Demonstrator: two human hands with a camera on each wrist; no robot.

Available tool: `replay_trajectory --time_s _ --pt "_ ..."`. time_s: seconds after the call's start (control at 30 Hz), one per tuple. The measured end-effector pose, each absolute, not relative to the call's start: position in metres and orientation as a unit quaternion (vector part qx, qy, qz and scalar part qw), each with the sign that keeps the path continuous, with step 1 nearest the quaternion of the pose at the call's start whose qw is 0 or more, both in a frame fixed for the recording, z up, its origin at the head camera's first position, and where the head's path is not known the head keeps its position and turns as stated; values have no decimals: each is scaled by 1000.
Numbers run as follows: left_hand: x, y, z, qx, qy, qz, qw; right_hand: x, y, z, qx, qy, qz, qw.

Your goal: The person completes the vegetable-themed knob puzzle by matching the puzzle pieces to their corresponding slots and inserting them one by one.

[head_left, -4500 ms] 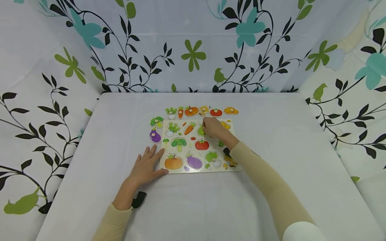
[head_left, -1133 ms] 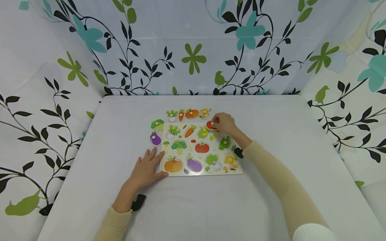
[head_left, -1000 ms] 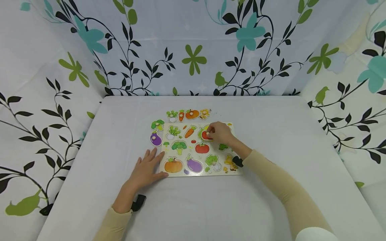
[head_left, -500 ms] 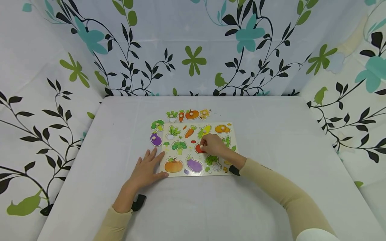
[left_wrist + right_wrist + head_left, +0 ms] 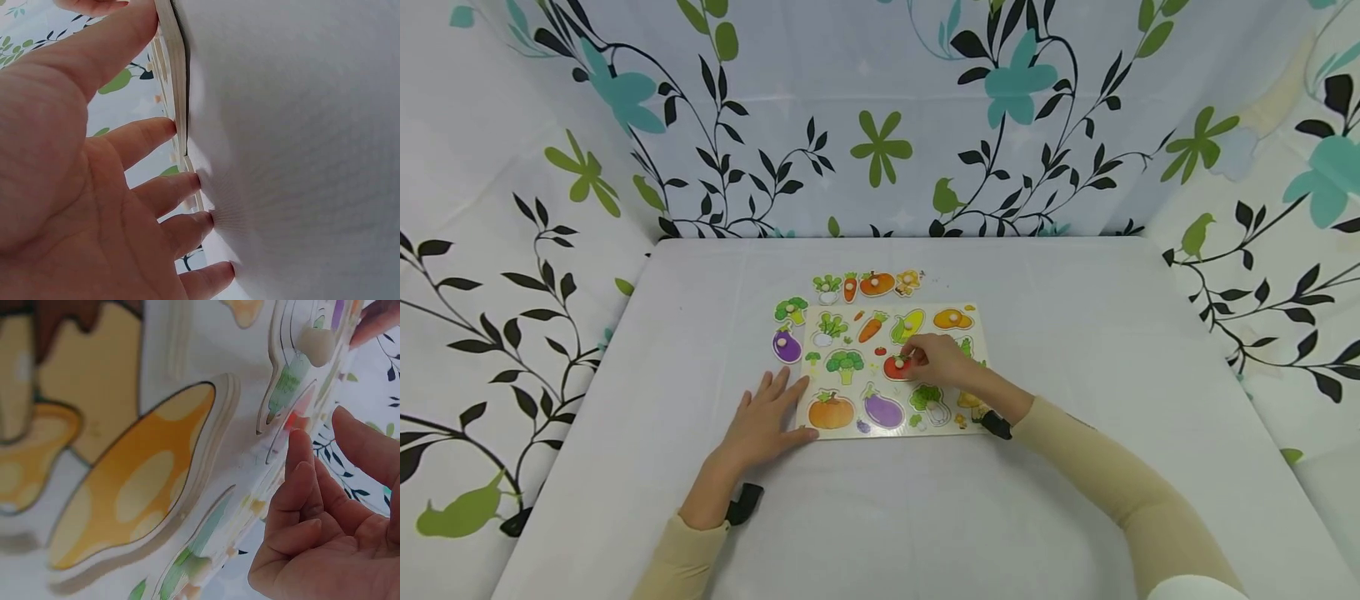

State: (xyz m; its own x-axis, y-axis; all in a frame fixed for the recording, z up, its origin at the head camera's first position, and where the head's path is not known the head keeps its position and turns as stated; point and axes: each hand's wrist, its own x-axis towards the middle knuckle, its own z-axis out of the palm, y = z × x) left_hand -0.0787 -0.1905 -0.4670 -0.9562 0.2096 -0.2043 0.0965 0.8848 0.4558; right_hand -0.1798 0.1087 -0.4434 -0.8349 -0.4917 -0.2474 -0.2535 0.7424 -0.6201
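A wooden vegetable puzzle board [image 5: 951, 425] lies flat on the table. My left hand [image 5: 760, 417] rests with spread fingers at its left side; the left wrist view shows the thumb and index finger against the board edge [image 5: 178, 75]. Over the board's middle, my right hand [image 5: 943, 362] touches the red tomato piece [image 5: 893, 367], which sits at its tomato slot. In the right wrist view, the index fingertip meets the tomato piece [image 5: 299, 415] while the thumb stands apart. The middle fingers are bent. Some of the board's right side is hidden by this hand.
Loose knobbed pieces lie around the board: a broccoli [image 5: 791, 310] and an eggplant [image 5: 786, 343] at the left; a turnip [image 5: 827, 287], carrot [image 5: 850, 288], pumpkin [image 5: 877, 285] and mushroom [image 5: 907, 282] behind. A patterned cloth [image 5: 745, 196] hangs behind the white table [image 5: 865, 517].
My right hand picked up the tomato piece behind the board, carried it toward me to the tomato slot, and its thumb has parted from it. The yellow piece also left the back row. Left hand still.
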Motion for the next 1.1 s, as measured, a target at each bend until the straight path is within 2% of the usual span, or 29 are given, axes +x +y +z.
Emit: replay_trajectory --time_s 0.17,0.37,0.43,0.57,0.73,1.1 --pt "-91 -195 -462 74 962 242 103 -174 130 -437 -187 915 -307 184" --pt "-133 -210 -449 -34 928 368 33 -176 177 -431 -170 932 -275 166" --pt "-147 -215 -446 -60 922 381 24 -177 194 -432 -168 938 -254 168" --pt "-168 -220 -443 -80 926 365 57 -175 219 -437 -171 948 -208 173" --pt "-183 -219 -447 -92 935 327 104 -172 227 -444 -177 954 -165 177" --pt "-191 -218 -460 -80 946 305 77 -173 230 -450 -188 958 -114 183"
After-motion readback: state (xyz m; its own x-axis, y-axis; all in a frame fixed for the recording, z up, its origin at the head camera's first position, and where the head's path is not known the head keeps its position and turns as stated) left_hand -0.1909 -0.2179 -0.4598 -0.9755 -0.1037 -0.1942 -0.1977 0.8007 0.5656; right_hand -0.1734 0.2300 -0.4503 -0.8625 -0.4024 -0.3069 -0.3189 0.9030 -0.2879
